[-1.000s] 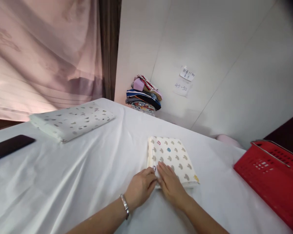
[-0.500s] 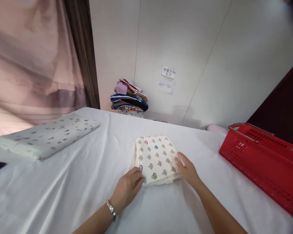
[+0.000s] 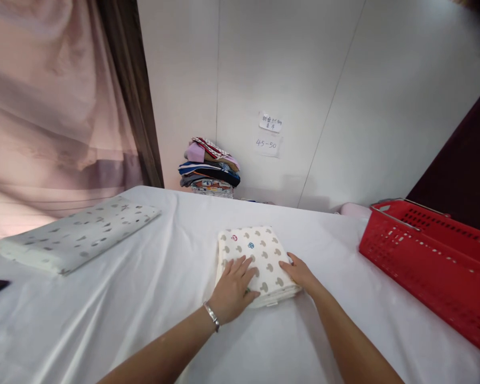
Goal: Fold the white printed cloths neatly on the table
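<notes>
Cream mushroom-print cloth square, lying already folded; left hand resting spread atop; right hand touching edge, grip unclear.

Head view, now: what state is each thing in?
mushroom-print cloth: folded, lying flat
left hand: spread on top of mushroom-print cloth
right hand: touching mushroom-print cloth's right edge
spotted cloth: folded, lying flat
fabric stack: folded, piled up
red basket: upright, open-topped
table cover: creased
curtain: hanging in folds
paper notes: stuck up
</notes>
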`<state>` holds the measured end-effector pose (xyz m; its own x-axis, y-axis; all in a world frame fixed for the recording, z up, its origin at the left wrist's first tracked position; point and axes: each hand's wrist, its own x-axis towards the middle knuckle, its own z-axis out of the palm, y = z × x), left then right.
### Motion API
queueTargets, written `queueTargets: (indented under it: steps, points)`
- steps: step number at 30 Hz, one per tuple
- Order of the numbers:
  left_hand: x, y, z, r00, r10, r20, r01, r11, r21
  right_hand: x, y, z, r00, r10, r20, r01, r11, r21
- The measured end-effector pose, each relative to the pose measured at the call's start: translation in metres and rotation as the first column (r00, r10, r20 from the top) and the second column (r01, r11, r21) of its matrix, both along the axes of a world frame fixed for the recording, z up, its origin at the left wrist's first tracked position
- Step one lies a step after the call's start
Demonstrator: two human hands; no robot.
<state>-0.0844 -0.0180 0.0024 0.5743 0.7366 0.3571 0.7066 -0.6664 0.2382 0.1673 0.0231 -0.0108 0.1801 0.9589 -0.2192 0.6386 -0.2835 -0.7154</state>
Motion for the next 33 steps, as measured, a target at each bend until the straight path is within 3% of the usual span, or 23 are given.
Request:
queueTargets:
  steps: [4,7,11,13,15,16,19,22,25,29,33]
  points:
    - [-0.003,0.002,-0.021,0.997,0.038,-0.065,-0.038,0.999,-0.009,0.006,-0.006,-0.011,0.997,0.076,-0.008,-0.076,0.994,0.076]
    - [-0.007,0.0,-0.026,0.996,0.045,-0.076,-0.046,0.999,-0.017,0.005,-0.011,-0.01,0.987,0.11,0.116,-0.12,0.989,0.09]
    - [-0.003,0.007,-0.009,0.991,0.031,-0.13,-0.048,0.991,-0.129,-0.01,-0.01,0.009,0.923,0.13,0.361,-0.22,0.95,0.22]
    - [0.001,0.017,0.004,0.987,0.044,-0.157,-0.073,0.98,-0.184,-0.023,-0.003,0.02,0.89,0.172,0.423,-0.333,0.877,0.345]
    - [0.005,0.029,0.011,0.98,0.119,-0.16,-0.143,0.979,-0.145,-0.035,0.006,0.026,0.857,0.234,0.46,-0.438,0.801,0.409]
    - [0.005,0.034,0.011,0.973,0.172,-0.152,-0.188,0.977,-0.099,-0.04,0.011,0.026,0.841,0.26,0.474,-0.468,0.789,0.398]
    - [0.002,0.044,-0.003,0.955,0.271,-0.121,-0.275,0.961,-0.017,-0.046,0.025,0.016,0.809,0.332,0.485,-0.482,0.847,0.224]
    - [-0.003,0.045,-0.022,0.951,0.288,-0.11,-0.295,0.954,-0.054,-0.044,0.031,0.0,0.796,0.369,0.48,-0.47,0.876,0.105]
    - [-0.005,0.044,-0.028,0.946,0.299,-0.123,-0.311,0.946,-0.094,-0.042,0.031,-0.007,0.791,0.374,0.485,-0.474,0.875,0.098]
    - [-0.003,0.043,-0.022,0.937,0.316,-0.147,-0.335,0.932,-0.139,-0.041,0.034,-0.006,0.814,0.376,0.443,-0.461,0.882,0.097]
    - [-0.004,0.042,-0.02,0.938,0.329,-0.112,-0.344,0.923,-0.17,-0.033,0.032,-0.005,0.922,0.316,0.225,-0.355,0.921,0.16]
